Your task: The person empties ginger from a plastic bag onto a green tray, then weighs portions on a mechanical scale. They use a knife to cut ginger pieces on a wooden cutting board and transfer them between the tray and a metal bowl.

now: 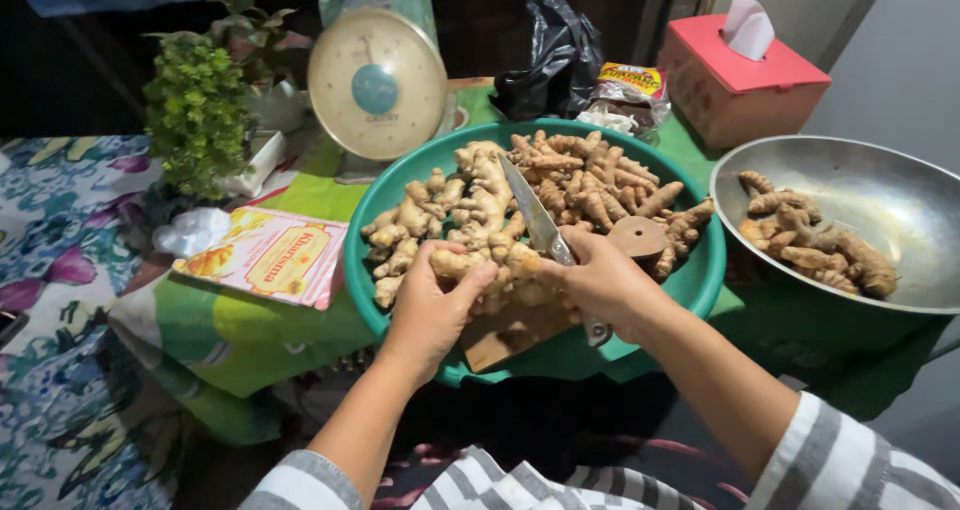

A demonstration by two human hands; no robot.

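The left hand (428, 305) grips a knobbly beige ginger root (470, 263) over the round green plastic basin (700, 280) while the right hand (600, 275), closed around a steel-bladed kitchen knife (535, 215), should scrape shallowly, edge angled away from the left fingers (455, 282).

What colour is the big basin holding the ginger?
Green, seen clearly in the head view: basin with ginger.

green basin (700, 280) crowded with ginger (480, 205), steel bowl (880, 185) right, scale (377, 85) behind

A green cloth (300, 195) covers the bench. On it stand a green basin (700, 280), a steel pan (900, 185), a dial scale (377, 83), a pink tissue box (740, 90), a black bag (550, 60) and a printed packet (265, 255).
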